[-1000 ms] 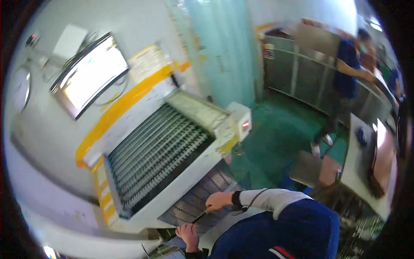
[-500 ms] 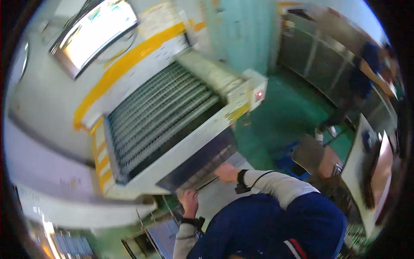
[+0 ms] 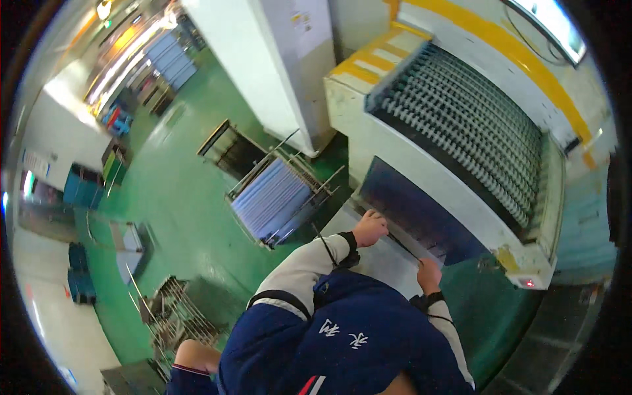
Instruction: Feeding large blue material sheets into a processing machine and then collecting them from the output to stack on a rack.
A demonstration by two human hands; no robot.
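Note:
A flat dark blue panel with a paler near edge lies against the front of a pale machine. My left hand is closed at that near edge, its fingers curled. My right hand is closed too, pinching farther right along the same edge. A thin dark line runs between the hands; whether it is a gap or a separate strip I cannot tell. Below them is a light grey board, partly covered by my body. Both wrists wear dark bands.
Rows of rollers fill the machine's top, with a small red display at its right corner. Left of it stand a wheeled rack of bluish sheets and a white cabinet. A metal rack stands on the green floor.
The view has swung left, so the machine now appears at the right and the rack of sheets has come into sight. Both hands stay at the panel's near edge. The other person has left the view.

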